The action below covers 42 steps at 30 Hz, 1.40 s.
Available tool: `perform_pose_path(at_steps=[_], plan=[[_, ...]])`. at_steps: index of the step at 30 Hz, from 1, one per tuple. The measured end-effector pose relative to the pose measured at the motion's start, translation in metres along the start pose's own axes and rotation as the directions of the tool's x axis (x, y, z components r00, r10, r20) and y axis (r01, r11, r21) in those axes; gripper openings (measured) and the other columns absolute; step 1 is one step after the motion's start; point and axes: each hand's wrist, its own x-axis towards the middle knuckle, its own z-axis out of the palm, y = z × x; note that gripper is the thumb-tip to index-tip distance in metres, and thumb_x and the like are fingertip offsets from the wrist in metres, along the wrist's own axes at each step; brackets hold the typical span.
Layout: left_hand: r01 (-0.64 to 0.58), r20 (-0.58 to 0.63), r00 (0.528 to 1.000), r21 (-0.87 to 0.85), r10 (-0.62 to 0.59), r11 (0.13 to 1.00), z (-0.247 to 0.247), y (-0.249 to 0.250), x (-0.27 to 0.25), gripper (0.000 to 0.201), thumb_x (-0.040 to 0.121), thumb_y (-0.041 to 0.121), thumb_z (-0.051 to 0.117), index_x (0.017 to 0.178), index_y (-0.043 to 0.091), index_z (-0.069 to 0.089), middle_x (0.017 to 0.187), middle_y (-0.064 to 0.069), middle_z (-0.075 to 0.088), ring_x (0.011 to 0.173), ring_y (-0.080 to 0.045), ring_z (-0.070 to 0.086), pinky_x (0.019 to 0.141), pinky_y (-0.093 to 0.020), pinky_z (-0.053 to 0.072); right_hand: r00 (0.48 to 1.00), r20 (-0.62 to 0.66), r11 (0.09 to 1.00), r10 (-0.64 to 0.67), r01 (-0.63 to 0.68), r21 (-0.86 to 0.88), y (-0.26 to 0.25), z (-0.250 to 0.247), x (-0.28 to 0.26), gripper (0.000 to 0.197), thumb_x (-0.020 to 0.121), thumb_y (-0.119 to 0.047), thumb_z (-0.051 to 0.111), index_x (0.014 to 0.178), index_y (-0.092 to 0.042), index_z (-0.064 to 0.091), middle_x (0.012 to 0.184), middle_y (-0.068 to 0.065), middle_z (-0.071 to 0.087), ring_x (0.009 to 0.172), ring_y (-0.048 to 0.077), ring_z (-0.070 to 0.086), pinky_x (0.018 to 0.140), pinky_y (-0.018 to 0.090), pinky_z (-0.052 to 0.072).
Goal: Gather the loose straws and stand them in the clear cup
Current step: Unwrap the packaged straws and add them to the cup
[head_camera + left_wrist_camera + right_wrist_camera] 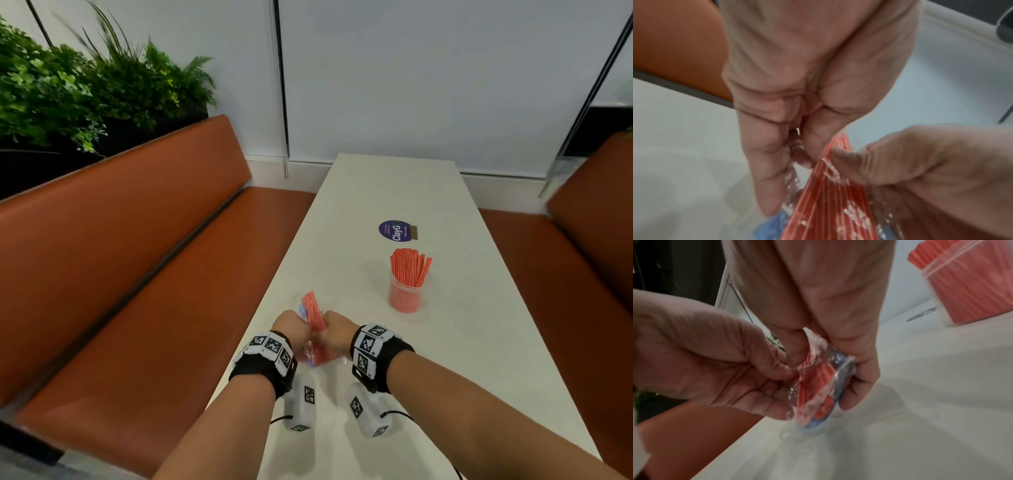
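Currently both hands grip a clear plastic packet (313, 329) of red straws (314, 313), low centre of the head view. My left hand (291, 327) pinches the film on one side; my right hand (337, 330) clamps the other, fingers curled round it. Straws look light and stiff; the film looks thin and slippery, so I would hold the bundle mid-length. Straw tips project above both fists. The clear cup (405, 294), already well stocked, stands apart at centre right on the table (394, 178).
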Motion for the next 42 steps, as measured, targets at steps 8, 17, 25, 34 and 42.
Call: perform_pose_path(at_steps=[8,17,25,34,42], plan=[[-0.153,0.060,0.982,-0.305,0.180,0.940,0.020,0.037,-0.013,0.027,0.084,-0.016,0.053,0.071,0.006,0.060,0.076,-0.015,0.065,0.068,-0.028,0.065,0.067,-0.040,0.061,0.999,-0.031,0.945,0.032,-0.020,0.326,0.028,-0.040,-0.032,0.049,0.079,-0.012,0.064,0.122,-0.011,0.038,0.102,0.007,0.058,0.093,0.023,0.062,0.072,0.049,0.057],[-0.257,0.117,0.945,-0.310,0.305,0.915,0.056,0.077,-0.024,0.058,0.078,-0.007,0.059,0.130,0.010,0.041,0.100,-0.008,0.061,0.085,-0.018,0.057,0.072,-0.027,0.045,0.991,-0.133,0.883,0.026,0.040,0.467,0.057,-0.064,-0.049,0.028,0.085,0.011,0.043,0.096,-0.014,0.051,0.065,0.002,0.051,0.050,0.015,0.051,0.041,0.021,0.041],[-0.260,0.133,0.930,-0.423,0.344,0.868,0.092,0.095,-0.026,0.044,0.090,0.022,0.064,0.126,0.007,0.044,0.104,-0.004,0.062,0.092,-0.015,0.060,0.080,-0.032,0.048,0.975,-0.222,0.936,0.023,0.057,0.348,0.079,-0.067,-0.051,0.023,0.083,0.005,0.051,0.073,-0.015,0.044,0.065,0.002,0.050,0.053,0.012,0.048,0.044,0.022,0.035],[-0.286,0.239,0.903,-0.286,0.357,0.914,0.108,0.097,-0.034,0.050,0.097,0.039,0.048,0.138,0.011,0.038,0.132,-0.013,0.056,0.105,-0.028,0.060,0.081,-0.042,0.054,0.939,-0.339,0.923,-0.060,0.181,0.339,0.079,-0.074,-0.057,0.033,0.072,0.014,0.048,0.101,0.004,0.059,0.059,0.004,0.047,0.053,0.011,0.039,0.046,0.021,0.032],[-0.268,0.353,0.886,-0.141,0.302,0.953,0.104,0.094,-0.032,0.043,0.099,0.046,0.038,0.138,0.028,0.036,0.130,-0.007,0.058,0.105,-0.031,0.064,0.062,-0.038,0.057,0.963,-0.229,0.937,-0.144,0.207,0.281,0.076,-0.082,-0.064,0.030,0.051,0.009,0.053,0.071,-0.013,0.055,0.058,0.003,0.052,0.058,0.018,0.050,0.057,0.027,0.042]])
